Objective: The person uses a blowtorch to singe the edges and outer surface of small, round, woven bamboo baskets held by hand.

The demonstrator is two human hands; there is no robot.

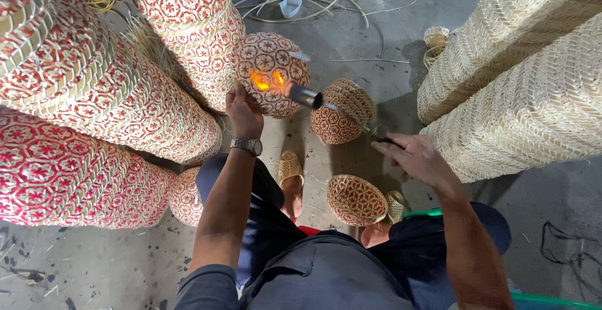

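Right hand [415, 157] grips the torch [342, 113] handle; its long axis runs from that hand up-left, nozzle pointing at the round woven basket [273, 71] (flame licking its surface); left hand [243, 112] grasps the basket's lower edge, beside the flame.

Head-worn, looking steeply down over lap and arms. Close above the concrete floor [351, 40], facing forward. Single view only.

Left hand [243, 114] raised and gripping, right hand [414, 157] clenched
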